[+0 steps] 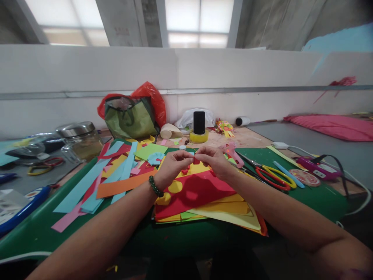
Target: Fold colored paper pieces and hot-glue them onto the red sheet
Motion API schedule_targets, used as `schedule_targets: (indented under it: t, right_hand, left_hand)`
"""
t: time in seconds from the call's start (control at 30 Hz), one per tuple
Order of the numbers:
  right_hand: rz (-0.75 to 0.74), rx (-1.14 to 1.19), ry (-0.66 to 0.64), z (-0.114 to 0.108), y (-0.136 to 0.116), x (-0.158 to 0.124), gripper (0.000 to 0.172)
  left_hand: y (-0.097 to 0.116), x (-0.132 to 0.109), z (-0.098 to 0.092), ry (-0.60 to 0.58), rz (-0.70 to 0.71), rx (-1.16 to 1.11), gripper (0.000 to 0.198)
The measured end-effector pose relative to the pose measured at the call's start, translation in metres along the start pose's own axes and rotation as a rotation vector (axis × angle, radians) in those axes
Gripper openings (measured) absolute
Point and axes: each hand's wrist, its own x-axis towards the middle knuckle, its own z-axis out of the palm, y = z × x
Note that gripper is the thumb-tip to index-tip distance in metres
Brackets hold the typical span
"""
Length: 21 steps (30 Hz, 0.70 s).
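Observation:
My left hand, with a beaded bracelet on its wrist, and my right hand meet over a stack of coloured paper. Fingertips of both hands pinch a small red paper piece between them; its exact shape is partly hidden by the fingers. Below lies a large red sheet on top of yellow and orange sheets. Yellow paper rounds rest on the red sheet near my left wrist. A pink glue gun lies just beyond my right hand.
Paper strips cover the green mat's left side. Scissors with red and yellow handles lie at the right, near a purple device with a cable. A phone stands on a yellow tape roll. A glass jar stands left.

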Motion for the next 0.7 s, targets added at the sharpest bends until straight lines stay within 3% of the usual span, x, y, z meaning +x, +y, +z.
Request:
schedule_targets:
  t: [0.17,0.23,0.4,0.47,0.6,0.7]
  right_hand:
    - [-0.026,0.126,0.179,-0.009,-0.001,0.005,0.025]
    - [-0.057,0.075,0.183,-0.010,-0.001,0.004,0.025]
    - [-0.042,-0.204,-0.304,-0.009,-0.004,-0.002,0.022]
    - [-0.093,-0.273,-0.346,-0.012,-0.004,-0.002,0.027]
    - [-0.185,-0.353,-0.204,-0.026,0.001,0.007,0.032]
    - [-0.227,-0.438,0.004,-0.038,0.007,0.017,0.035]
  left_hand:
    - [0.004,0.005,-0.007,0.014,-0.094,-0.062,0.018]
    - [0.007,0.006,-0.010,0.001,-0.114,-0.100,0.018]
    - [0.017,0.008,-0.021,-0.047,-0.145,-0.240,0.014]
    - [0.023,0.012,-0.033,0.005,-0.106,-0.361,0.012]
    - [0.033,0.023,-0.069,0.217,0.066,-0.609,0.009]
    - [0.034,0.030,-0.091,0.398,0.090,-0.600,0.008]
